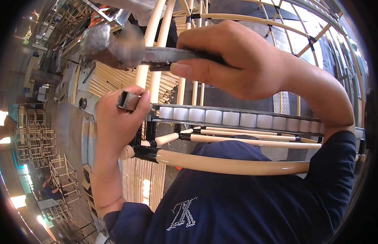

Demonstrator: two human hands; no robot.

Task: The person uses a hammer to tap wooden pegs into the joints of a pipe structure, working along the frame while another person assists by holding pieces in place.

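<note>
My right hand (242, 61) is closed around the dark handle of a hammer (100, 46), raised above the work with its head to the left. Below that head, my left hand (117, 116) grips a short square metal bar (128, 101), whose end shows above the fingers. The bar is by the left end of a roller track (231, 118), a metal rail holding a row of white rollers. My left hand is also close to the black joint (145, 153) of a frame made of beige pipes (233, 163). The bar's far tip is mostly hidden by my fingers.
Many loose beige pipes (115, 81) lie stacked beyond my left hand. More pipe framework with black joints (312, 40) stands at the far right. Assembled racks (34, 134) and a person in dark clothing (50, 189) are off to the left.
</note>
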